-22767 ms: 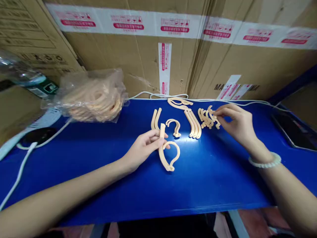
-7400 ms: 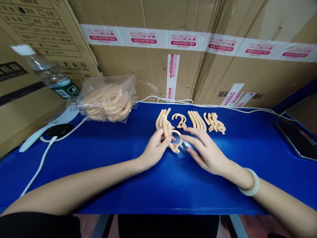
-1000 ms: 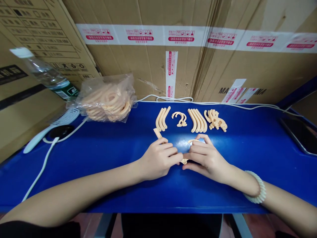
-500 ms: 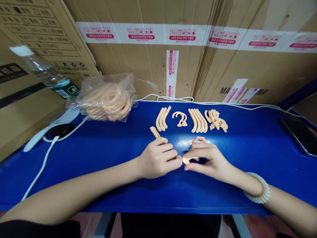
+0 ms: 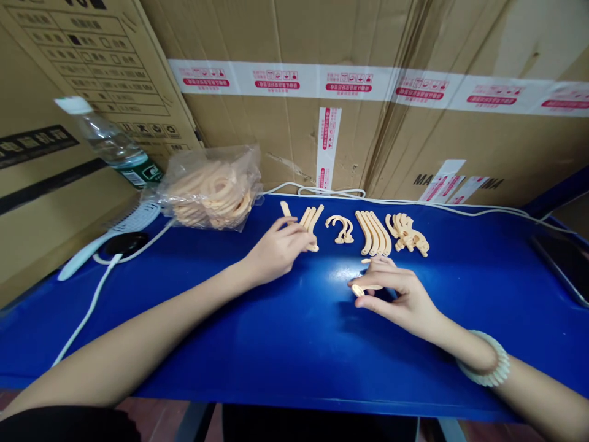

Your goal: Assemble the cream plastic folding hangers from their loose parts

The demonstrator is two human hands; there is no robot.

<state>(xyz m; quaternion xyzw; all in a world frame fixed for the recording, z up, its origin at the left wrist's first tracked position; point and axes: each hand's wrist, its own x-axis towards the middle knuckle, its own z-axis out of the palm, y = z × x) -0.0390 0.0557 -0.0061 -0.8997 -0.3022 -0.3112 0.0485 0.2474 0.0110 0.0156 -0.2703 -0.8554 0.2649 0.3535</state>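
Note:
My left hand (image 5: 277, 250) is at the left row of beige curved plastic strips (image 5: 315, 216), its fingers closed on another such strip (image 5: 286, 209) whose end sticks out above the knuckles. My fingers partly hide the row. Over the middle of the table, my right hand (image 5: 401, 294) pinches a small beige curved plastic piece (image 5: 358, 290) between thumb and fingers; most of it is hidden. Behind that hand lie beige hook-shaped pieces (image 5: 341, 228), a second row of curved strips (image 5: 373, 233) and a heap of small curved parts (image 5: 407, 233).
A clear bag of beige parts (image 5: 211, 190) sits at the back left, beside a water bottle (image 5: 115, 150), a pale hairbrush (image 5: 110, 236) and a black disc with a white cable (image 5: 125, 244). Cardboard boxes (image 5: 276, 135) wall the back. A phone (image 5: 559, 264) lies at right on the blue table (image 5: 285, 344).
My left hand has moved away from my right, up and back to the left row, carrying the strip. My right hand keeps its piece in nearly the same place. The view has shifted slightly.

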